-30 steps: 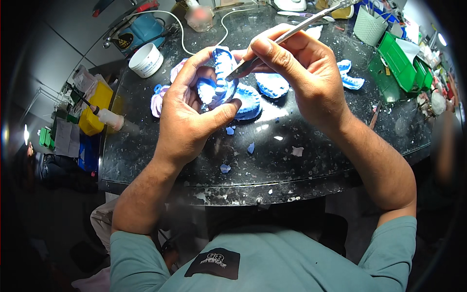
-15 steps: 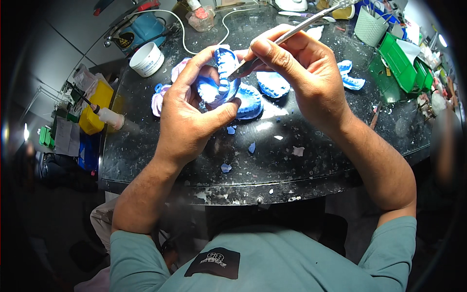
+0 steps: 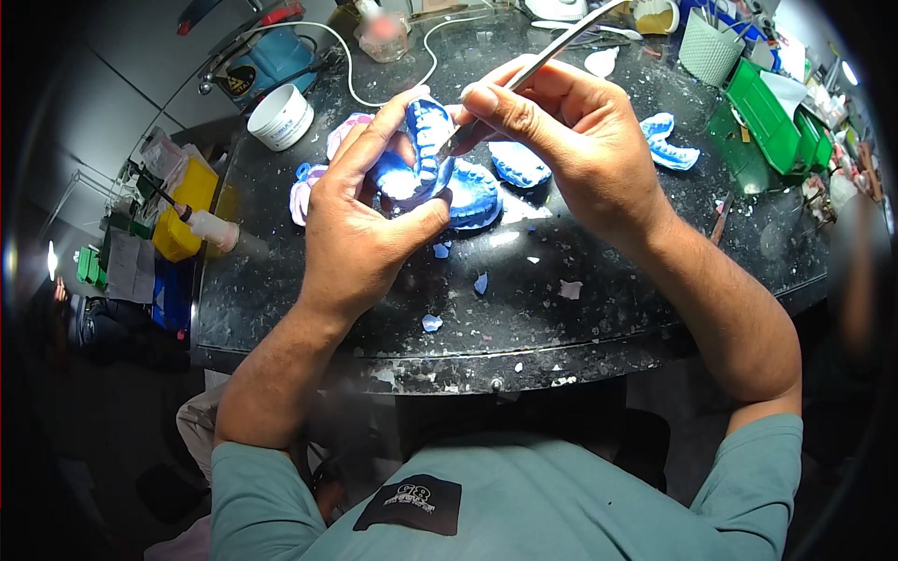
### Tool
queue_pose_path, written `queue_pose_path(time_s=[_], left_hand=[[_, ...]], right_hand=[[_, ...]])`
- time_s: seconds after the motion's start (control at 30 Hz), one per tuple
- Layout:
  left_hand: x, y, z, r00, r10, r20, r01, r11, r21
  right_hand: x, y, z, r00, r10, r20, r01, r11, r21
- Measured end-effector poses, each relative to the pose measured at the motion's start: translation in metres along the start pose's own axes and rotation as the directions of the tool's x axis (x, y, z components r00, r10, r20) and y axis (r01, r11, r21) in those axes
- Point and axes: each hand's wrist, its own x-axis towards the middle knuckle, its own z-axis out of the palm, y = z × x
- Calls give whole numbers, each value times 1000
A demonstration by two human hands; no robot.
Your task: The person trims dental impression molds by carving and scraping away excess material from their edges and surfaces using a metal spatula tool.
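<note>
Between the fingers and thumb of my left hand [image 3: 360, 206] is a blue dental impression [image 3: 428, 140], tilted so its row of tooth hollows faces up. My right hand [image 3: 585, 150] is closed around a slim metal dental spatula [image 3: 554, 51] in a pen-like grip. The tool's blade end meets the right edge of the impression; whether it presses in is hard to tell. Just behind the hands lie two more blue dental pieces, one a tooth-marked arch [image 3: 475, 196] and the other a blue impression [image 3: 520, 163]. A pink and blue impression [image 3: 305, 192] shows left of my left hand.
Blue scraps [image 3: 481, 283] are scattered on the black worktop [image 3: 561, 327]. A white tub [image 3: 281, 118] and a pale cable [image 3: 351, 65] lie back left. Another blue impression [image 3: 669, 145], green bins [image 3: 767, 117] and a tool basket [image 3: 711, 49] stand right. A knife [image 3: 721, 220] lies near the right forearm.
Both hands have shifted slightly left, and the impression is turned a little. The spatula has moved left and lower with my right hand, its blade still at the impression's right edge.
</note>
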Motion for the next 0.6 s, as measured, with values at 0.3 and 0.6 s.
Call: queue_pose_path(time_s=[0.3, 0.6], left_hand=[[-1, 5, 0, 994, -101, 40, 106, 984, -144], [-2, 7, 1, 996, -88, 26, 90, 990, -106]], right_hand=[[1, -3, 0, 996, 44, -78, -36, 993, 111], [-1, 2, -1, 994, -112, 16, 113, 986, -119]])
